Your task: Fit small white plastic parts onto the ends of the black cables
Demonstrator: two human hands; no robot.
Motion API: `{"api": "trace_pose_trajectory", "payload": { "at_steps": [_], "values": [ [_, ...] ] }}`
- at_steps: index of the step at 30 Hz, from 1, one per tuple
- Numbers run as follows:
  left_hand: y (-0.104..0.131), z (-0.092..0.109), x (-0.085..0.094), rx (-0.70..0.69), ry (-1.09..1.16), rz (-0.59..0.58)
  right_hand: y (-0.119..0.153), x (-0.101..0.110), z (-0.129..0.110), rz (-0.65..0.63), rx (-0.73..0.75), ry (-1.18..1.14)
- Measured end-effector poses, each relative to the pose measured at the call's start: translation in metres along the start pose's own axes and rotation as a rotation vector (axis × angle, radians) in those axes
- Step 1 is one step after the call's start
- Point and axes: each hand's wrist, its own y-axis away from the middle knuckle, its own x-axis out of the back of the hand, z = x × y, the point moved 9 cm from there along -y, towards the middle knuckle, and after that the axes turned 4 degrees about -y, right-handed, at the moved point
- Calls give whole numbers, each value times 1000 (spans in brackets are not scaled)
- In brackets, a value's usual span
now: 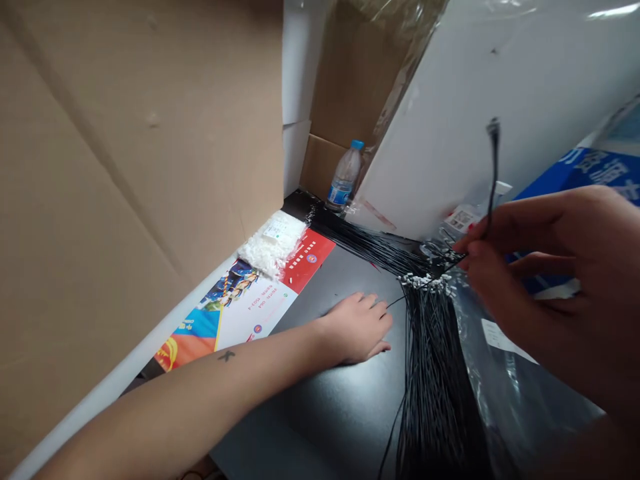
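Note:
My right hand [540, 267] is raised at the right, thumb and forefinger pinching a thin black wire [495, 177]. One end of it sticks up, blurred, with a small dark tip. A thin black strand runs from near the pinch down toward my left hand [357, 327], which lies palm down on the dark table with its fingers slightly apart. Whether the left fingertips touch that strand I cannot tell. Between the hands lies a thick bundle of black wires [435, 373] with white ends at its top. A second bundle of black wires [370, 240] stretches away behind it.
A clear bag of small white pieces [275, 243] lies on a printed red and white sheet [305, 267]. Behind stands a plastic bottle with a blue cap [345, 177]. Cardboard [150, 133] walls off the left; a white panel [480, 100] leans behind. Clear plastic bags [515, 373] lie right.

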Motion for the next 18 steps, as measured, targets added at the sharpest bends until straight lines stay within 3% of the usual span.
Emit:
{"api": "trace_pose_trajectory", "payload": {
  "at_steps": [3, 5, 10, 13, 18],
  "values": [
    [4, -9, 13, 41, 19, -105, 3, 10, -5, 48, 17, 125],
    [11, -24, 28, 138, 4, -191, 3, 15, -8, 74, 49, 114],
    [55, -89, 71, 584, -86, -276, -2, 14, -12, 42, 134, 42],
    [86, -115, 70, 814, -69, -357, -4, 12, -16, -7, 194, 46],
    [99, -121, 55, 890, -2, -405, -4, 21, -12, 24, 155, 42]
  ]
}}
